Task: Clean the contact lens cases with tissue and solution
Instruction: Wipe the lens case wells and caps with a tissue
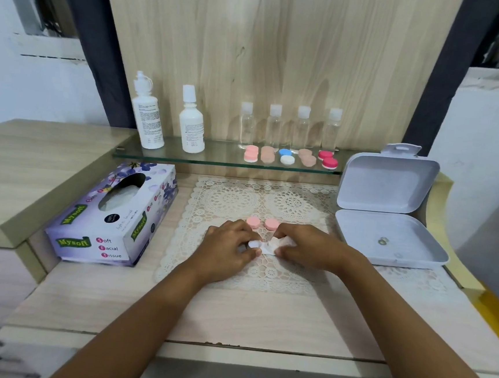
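Pinching a white lens case [254, 244] between thumb and curled fingers, the left hand [227, 247] holds it low over the lace mat [271, 201] at the middle of the table [231, 314]. The right hand [309, 248] has its fingers curled round a crumpled tissue [272, 247] and presses it against the right end of the case, so the two hands meet over the mat. How much of the case the tissue covers cannot be told.

Two pink caps [253, 221] lie side by side on the mat just behind the hands, apart from them. A tissue box [113, 216] with a purple flower print lies to the left of the mat, its opening facing up. An open white box [388, 240] sits to the right, its lid raised, with a few small bits inside that are too small to tell.

Behind, a glass shelf [184, 157] carries two white bottles [147, 116] on the left and four clear bottles [274, 127] against the wooden back panel. A row of closed lens cases [286, 156] in pink, beige, blue and white, and red stands in front of the clear bottles.
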Demonstrator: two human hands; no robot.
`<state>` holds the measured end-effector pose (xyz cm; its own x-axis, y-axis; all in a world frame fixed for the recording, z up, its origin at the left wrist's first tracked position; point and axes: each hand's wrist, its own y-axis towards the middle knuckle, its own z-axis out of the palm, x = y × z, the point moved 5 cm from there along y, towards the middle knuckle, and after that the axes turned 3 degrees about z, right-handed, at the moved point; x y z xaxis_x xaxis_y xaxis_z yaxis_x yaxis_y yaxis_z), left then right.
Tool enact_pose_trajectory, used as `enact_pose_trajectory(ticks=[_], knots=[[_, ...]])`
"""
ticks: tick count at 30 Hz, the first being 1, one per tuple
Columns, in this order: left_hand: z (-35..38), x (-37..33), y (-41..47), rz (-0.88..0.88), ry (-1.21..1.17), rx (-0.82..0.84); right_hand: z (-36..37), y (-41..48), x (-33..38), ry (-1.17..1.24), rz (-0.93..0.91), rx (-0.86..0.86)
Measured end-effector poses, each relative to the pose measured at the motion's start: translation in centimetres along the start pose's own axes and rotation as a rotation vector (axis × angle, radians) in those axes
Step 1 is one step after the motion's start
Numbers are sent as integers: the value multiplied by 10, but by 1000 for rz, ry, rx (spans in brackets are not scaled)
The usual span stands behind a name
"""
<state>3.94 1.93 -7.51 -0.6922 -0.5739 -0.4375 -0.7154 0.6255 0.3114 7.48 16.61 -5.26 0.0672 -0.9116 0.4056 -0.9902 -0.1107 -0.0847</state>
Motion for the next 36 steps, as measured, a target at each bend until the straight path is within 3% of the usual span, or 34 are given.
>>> enact_pose_trajectory(ticks=[9, 16, 21, 25, 30, 34, 36], knots=[[-6, -1, 1, -63, -87, 7, -1, -19, -6, 552, -37, -327], [-8, 2, -2, -196, -328, -42, 17, -23, 9, 972, -67, -290], [-9, 2, -6, -137, -498, -74, 6, -25, 7, 708, -12, -454], [-14, -9, -8, -76, -533, -65, 5, -27, 5, 726, -29, -506], [-15, -5, -8, -91, -512, -128, 8, -26, 2, 840, -33, -495], [-15, -3, -8, -100, -491, -128, 22, -26, 6, 1132, -41, -359], [-15, -3, -8, -101, -498, -130, 20, -28, 8, 1157, -52, -357]])
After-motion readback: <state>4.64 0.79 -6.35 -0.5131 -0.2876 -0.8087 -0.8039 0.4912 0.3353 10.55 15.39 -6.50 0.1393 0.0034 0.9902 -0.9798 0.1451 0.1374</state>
